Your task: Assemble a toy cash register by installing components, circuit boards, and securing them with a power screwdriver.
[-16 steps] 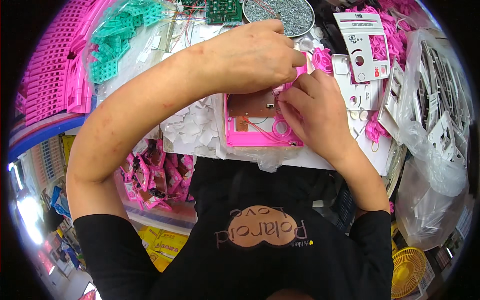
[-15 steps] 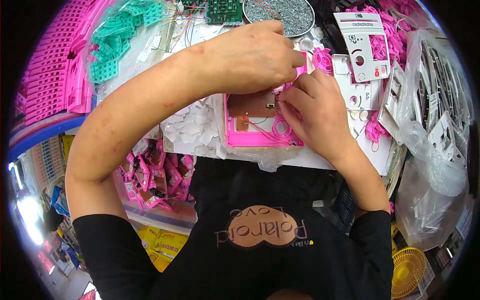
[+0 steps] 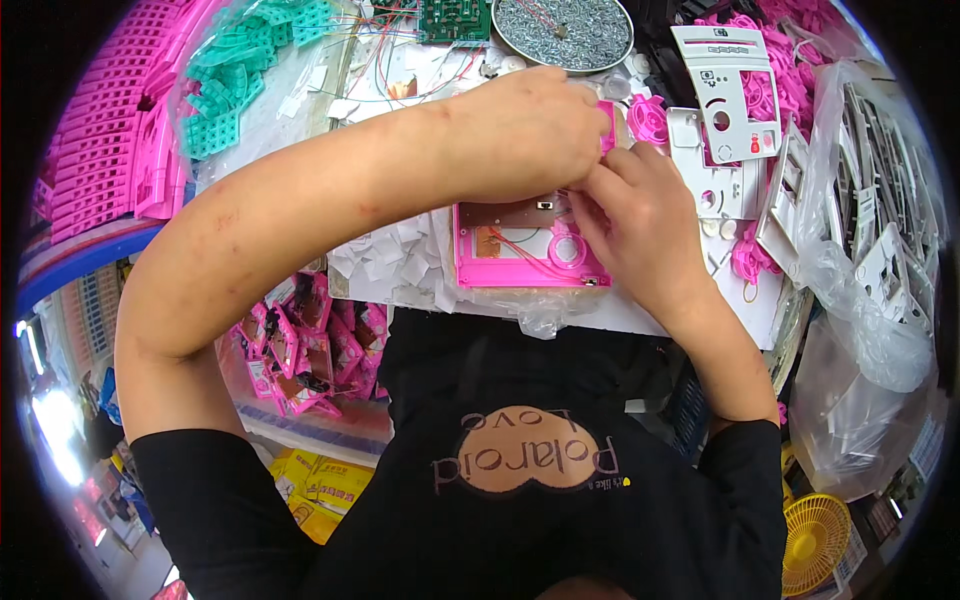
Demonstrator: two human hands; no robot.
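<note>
Crowded white worktable (image 3: 690,318), seen from above, heaped with plastic parts and clear bags. Nearest, below the table edge: a bin of pink packaged pieces (image 3: 300,350), and far lower right a yellow fan grille (image 3: 815,540). On the table just ahead of the body: pink housing (image 3: 525,245) lying flat, open side up, with a copper-coloured board and thin red wires inside, beside a scatter of white paper scraps (image 3: 390,260). Left hand (image 3: 525,130) curled, fingers bunched over the housing's upper right corner; right hand (image 3: 640,225) meeting it there, fingertips pressed together with the left's, pinching something small; cannot tell what. To the right: white faceplates (image 3: 725,90) and clear bags of grey parts (image 3: 880,230). Farther off: round tray of small screws (image 3: 565,30), green circuit board (image 3: 455,18), teal keypads in a bag (image 3: 235,75), stacked pink frames (image 3: 110,140) at far left.
</note>
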